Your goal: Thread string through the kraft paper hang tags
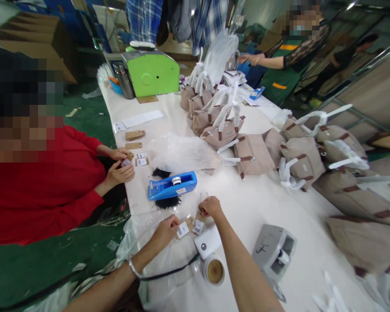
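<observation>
Two brown paper hang tags with white barcode labels lie side by side in front of me: a left hang tag (183,230) and a right hang tag (199,225). My left hand (167,229) is closed with its fingertips at the edge of the left tag. Over the top of the right tag, my right hand (211,206) is pinched, and thin dark strings stick up beside its fingers. A blue tape dispenser (173,186) stands just beyond, with bundles of black strings (167,203) by it. Close below my hands are a white phone (208,242) and an open round tin (215,271).
At the left, a person in red (84,173) handles tags beside several tag stacks (135,135). Beige handbags (253,151) crowd the right and back. A grey tape dispenser (273,251) stands right of my forearm. A green machine (153,73) is at the back; another person (286,56) stands behind.
</observation>
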{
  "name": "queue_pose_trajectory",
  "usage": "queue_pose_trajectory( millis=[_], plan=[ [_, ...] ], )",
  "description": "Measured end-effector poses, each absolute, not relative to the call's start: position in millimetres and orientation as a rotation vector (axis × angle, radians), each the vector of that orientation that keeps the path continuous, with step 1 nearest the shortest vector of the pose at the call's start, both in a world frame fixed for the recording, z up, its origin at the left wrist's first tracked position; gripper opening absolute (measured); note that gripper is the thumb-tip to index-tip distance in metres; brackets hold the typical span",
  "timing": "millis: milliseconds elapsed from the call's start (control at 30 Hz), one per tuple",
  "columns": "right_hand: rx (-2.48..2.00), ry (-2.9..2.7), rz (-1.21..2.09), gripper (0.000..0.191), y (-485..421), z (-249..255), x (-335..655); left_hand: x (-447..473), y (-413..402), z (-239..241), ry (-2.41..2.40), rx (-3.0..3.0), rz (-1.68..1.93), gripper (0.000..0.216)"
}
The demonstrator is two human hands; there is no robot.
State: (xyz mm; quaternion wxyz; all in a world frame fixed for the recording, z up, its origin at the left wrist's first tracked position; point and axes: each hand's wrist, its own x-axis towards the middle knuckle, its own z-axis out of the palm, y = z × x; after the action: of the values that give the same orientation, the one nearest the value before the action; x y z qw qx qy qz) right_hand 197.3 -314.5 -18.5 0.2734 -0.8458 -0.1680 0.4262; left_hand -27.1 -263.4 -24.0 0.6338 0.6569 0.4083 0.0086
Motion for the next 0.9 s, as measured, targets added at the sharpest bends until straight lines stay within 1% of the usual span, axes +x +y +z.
queue_pose_trajectory(
  millis=[67, 200, 300, 400, 500, 667, 900],
  plan=[
    [-2.21, -0.462, 1.202, 0.022, -320.7, -5.3, 193.0, -30.4, -260.6, -19.1, 0.884, 1.513, 0.019, 0.02],
    [-1.997, -0.514, 1.2, 0.015, -334.2, 33.3, 188.1, -35.1, -250.8, -6.1, 0.765, 1.535, 0.015, 0.019],
    [-1.91, -0.505, 1.219, 0.015, -340.9, 58.6, 188.0, -36.2, -243.2, 2.2, 0.699, 1.557, 0.011, 0.017],
    [-1.962, -0.466, 1.188, 0.017, -342.3, 68.8, 187.8, -36.2, -238.9, 6.5, 0.661, 1.584, 0.006, 0.017],
    [-2.079, -0.421, 1.153, 0.018, -337.1, 63.0, 185.1, -35.8, -238.4, 5.0, 0.654, 1.608, 0.016, 0.017],
    [-2.313, -0.406, 1.162, 0.011, -317.7, 33.3, 180.0, -37.7, -242.8, -7.9, 0.705, 1.591, 0.032, 0.022],
    [-2.632, -0.577, 1.045, 0.02, -296.9, -6.5, 180.6, -45.9, -257.5, -18.0, 0.772, 1.521, 0.082, 0.021]
  ],
)
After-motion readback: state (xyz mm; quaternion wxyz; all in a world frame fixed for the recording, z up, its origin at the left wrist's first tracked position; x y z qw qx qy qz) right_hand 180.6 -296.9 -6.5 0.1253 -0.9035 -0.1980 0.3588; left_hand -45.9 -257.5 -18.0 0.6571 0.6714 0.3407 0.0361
